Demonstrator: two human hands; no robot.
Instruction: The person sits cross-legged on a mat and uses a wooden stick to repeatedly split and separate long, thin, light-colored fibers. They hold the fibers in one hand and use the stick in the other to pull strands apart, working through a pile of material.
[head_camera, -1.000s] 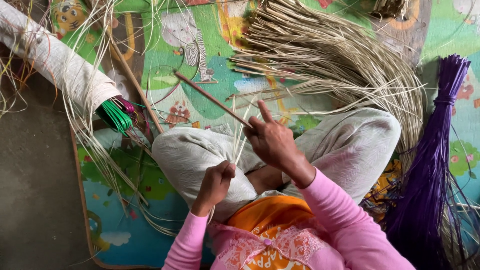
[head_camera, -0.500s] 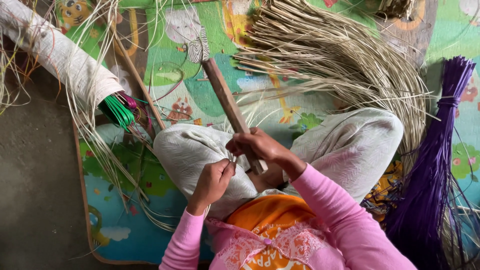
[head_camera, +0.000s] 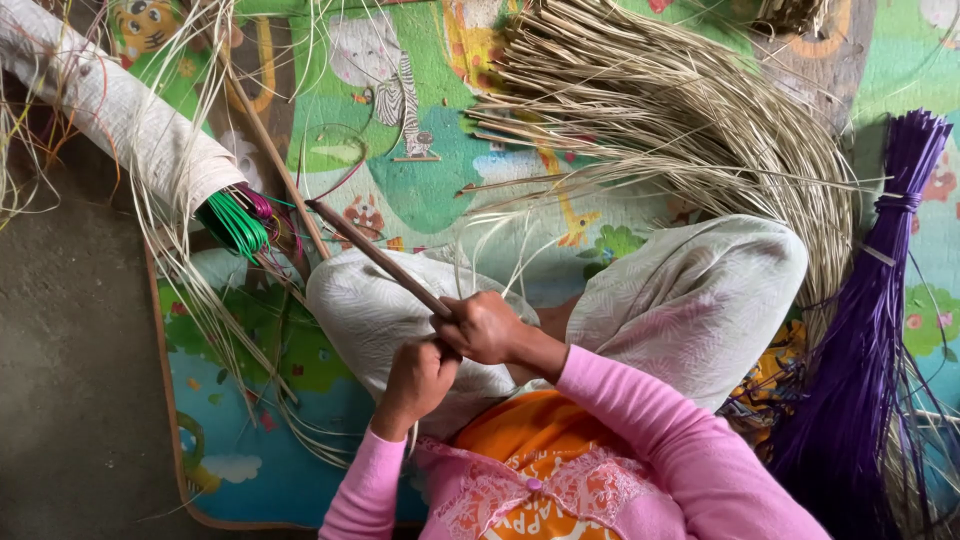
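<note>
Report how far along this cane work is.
Done: nothing woven shows. Purple strips lie tied in a bundle on the mat. In hand: the right hand and left hand grip a brown stick over the lap. Left: the big heap of pale strips lies loose.

A bright play mat (head_camera: 420, 190) with cartoon animals covers most of the floor (head_camera: 70, 400), whose bare grey concrete shows at the left. On the mat lies a big curved heap of pale reeds (head_camera: 680, 120) at the top right. A purple bundle (head_camera: 870, 330) lies along the right edge. At the top left a cloth-wrapped roll (head_camera: 110, 110) rests with green strips (head_camera: 235, 222) poking from its end, loose straws (head_camera: 200, 300) strewn beside it.
</note>
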